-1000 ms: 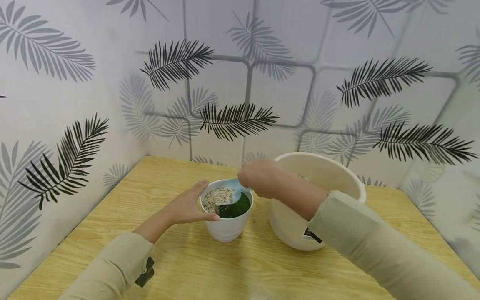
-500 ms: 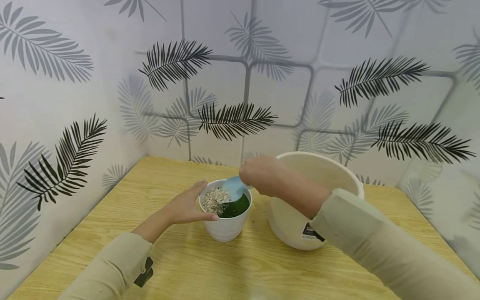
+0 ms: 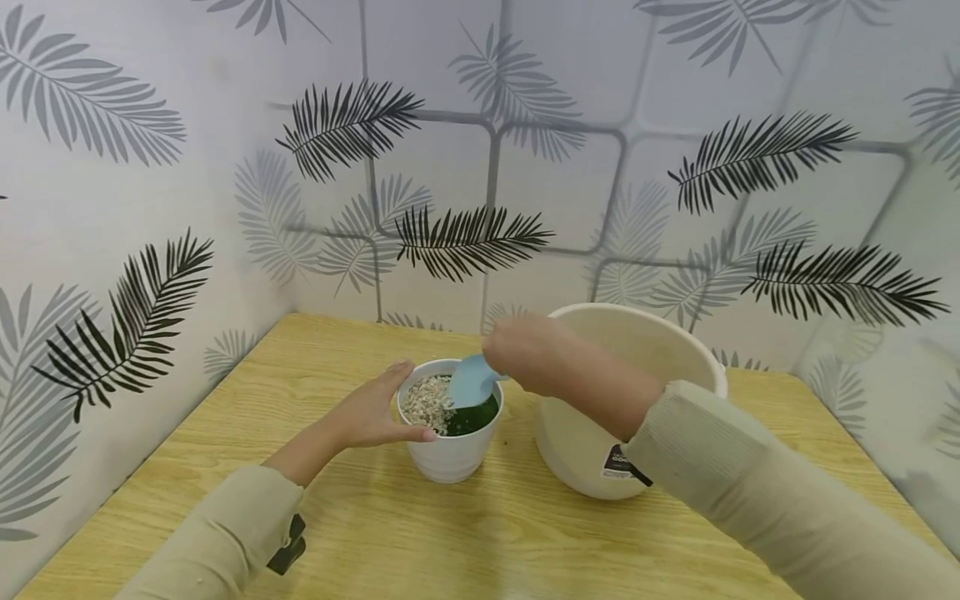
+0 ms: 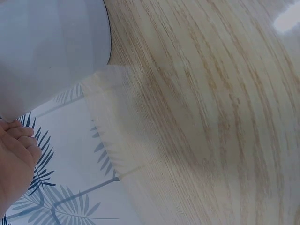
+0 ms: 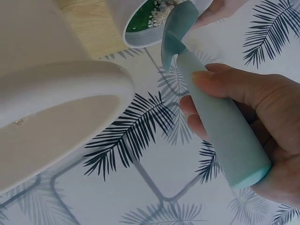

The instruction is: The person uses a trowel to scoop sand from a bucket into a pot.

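Observation:
My right hand (image 3: 528, 354) grips the thick handle of a light blue plastic scoop (image 3: 471, 382), its thumb along the handle in the right wrist view. The scoop's blade is tilted over the white pot (image 3: 450, 460), inside the rim. Pale coarse grains (image 3: 427, 404) cover the left side of the pot, and a dark green surface (image 3: 476, 417) shows on the right. My left hand (image 3: 371, 412) holds the pot at its left side, thumb at the front below the rim and fingers behind. The left wrist view shows the pot's smooth wall (image 4: 51, 47) and curled fingertips beside it.
A large cream bucket (image 3: 573, 458) with a dark label stands right of the pot, under my right forearm. A few grains cling to its inner wall in the right wrist view. Both stand on a wood-grain table (image 3: 420, 533) against leaf-patterned walls (image 3: 555, 192).
The blade has tipped further over and shifted slightly right; the grains that lay on it are now in the pot. My left hand has stayed at the pot's side.

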The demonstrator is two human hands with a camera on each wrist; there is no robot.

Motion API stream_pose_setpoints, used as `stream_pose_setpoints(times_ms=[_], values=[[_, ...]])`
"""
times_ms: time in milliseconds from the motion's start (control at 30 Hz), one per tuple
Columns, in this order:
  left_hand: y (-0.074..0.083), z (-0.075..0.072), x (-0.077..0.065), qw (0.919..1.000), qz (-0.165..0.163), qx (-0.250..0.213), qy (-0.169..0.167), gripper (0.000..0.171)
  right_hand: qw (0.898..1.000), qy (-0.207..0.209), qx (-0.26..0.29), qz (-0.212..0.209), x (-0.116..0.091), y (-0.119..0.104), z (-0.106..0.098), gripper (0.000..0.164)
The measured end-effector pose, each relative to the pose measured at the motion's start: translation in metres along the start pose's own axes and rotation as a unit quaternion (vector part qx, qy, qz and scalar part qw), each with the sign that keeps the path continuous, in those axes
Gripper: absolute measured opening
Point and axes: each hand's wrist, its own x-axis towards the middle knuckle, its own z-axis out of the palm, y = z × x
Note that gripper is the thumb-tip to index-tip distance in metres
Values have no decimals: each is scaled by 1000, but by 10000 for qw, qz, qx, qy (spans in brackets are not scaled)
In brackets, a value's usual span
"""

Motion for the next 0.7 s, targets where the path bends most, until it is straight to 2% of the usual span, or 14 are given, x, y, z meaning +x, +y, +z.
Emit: stream_pose_setpoints(times_ms=[133,367,567,700], values=[[0,0,-1,10000,31,-42,28,112,9999,126,-65,-24,-2,1,4,27],[0,0,-1,10000,-26,-22,28,111,9994,341,-82,16,-3,1,6,20],[0,-1,-1,10000,28,-23,77,111,9995,281,-95,134,-5,2,10,27],[1,-1,-1,10000,45,8,79,110,9986,474,126,192,-10,5,17,27]])
